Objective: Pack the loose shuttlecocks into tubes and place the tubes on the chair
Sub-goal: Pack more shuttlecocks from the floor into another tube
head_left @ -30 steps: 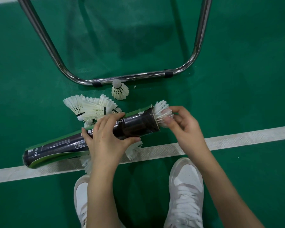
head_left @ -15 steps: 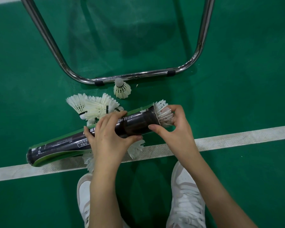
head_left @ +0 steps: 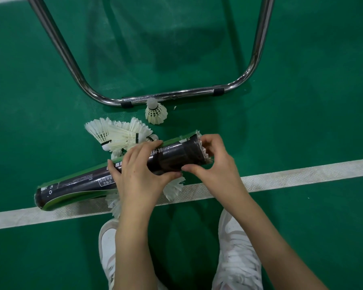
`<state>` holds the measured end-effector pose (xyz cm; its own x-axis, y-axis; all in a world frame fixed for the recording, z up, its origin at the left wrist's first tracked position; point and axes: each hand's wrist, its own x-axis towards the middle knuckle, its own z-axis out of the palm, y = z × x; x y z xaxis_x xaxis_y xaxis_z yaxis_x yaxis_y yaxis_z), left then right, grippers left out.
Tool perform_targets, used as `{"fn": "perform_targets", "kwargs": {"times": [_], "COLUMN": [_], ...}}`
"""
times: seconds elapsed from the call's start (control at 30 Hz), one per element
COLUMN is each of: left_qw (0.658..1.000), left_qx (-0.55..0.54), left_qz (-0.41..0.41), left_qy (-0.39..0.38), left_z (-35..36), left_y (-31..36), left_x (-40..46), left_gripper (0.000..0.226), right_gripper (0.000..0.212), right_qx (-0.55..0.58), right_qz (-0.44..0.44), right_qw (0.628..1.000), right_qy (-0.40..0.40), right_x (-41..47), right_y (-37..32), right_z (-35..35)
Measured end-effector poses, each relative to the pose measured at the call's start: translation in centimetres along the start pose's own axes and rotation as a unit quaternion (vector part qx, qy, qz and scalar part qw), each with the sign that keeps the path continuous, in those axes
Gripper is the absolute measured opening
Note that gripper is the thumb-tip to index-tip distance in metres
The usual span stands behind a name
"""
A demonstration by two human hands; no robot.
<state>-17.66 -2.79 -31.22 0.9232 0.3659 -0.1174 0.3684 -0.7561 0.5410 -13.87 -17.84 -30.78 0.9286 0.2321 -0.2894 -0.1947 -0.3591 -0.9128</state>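
Black tube (head_left: pixel 172 158) gripped between both hands.

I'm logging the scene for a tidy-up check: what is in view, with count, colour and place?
tube: one, black and green, held across the white line
shuttlecock in tube mouth: one, white, right end
loose shuttlecocks: a few, white, behind and under the tube
lone shuttlecock: one, white, at the chair frame
chair frame: one, chrome, top
court line: one, white, on the green floor
shoes: two, white, bottom
left hand: grip on the tube
right hand: at the tube mouth
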Motion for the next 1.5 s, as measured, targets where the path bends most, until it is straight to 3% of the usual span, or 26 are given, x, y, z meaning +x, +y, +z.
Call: {"fn": "perform_targets", "kwargs": {"times": [0.53,0.83,1.3,1.5], "left_qw": [1.0,1.0,0.999,0.999], "left_qx": [0.002,-0.001,0.001,0.022], "left_qz": [0.0,-0.007,-0.008,-0.017], "left_qy": [-0.02,-0.026,-0.033,-0.045], "left_z": [-0.4,-0.6,-0.7,-0.9], "left_y": [0.6,0.9,0.9,1.0], "left_x": [0.0,0.1,0.1,0.3], "left_gripper": [0.071,0.07,0.074,0.1], "right_gripper": [0.044,0.043,0.041,0.038], "right_qx": [0.056,0.067,0.06,0.05], "right_qz": [0.028,0.012,-0.003,-0.014], "right_qw": [0.993,0.996,0.982,0.976], "right_qy": [-0.098,-0.065,-0.181,-0.213], "right_x": [1.2,0.9,2.0,2.5], "right_y": [0.3,0.2,-0.1,-0.5], "right_z": [-1.1,-1.3,-2.1,-2.4]}}
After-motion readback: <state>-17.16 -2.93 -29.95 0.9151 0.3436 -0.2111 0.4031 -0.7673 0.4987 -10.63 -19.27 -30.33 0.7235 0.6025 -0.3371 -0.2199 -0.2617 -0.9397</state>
